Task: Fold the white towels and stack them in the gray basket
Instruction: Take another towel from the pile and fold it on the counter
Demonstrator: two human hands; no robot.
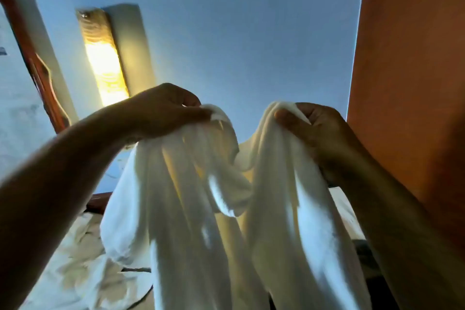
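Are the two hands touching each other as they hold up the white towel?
Apart. The head view shows blue wall between the left hand and the right hand; each pinches a separate part of the white towel.

No writing, label, brand mark, number or sign can be read on the white cloth towel [176, 209] or anywhere else in the view.
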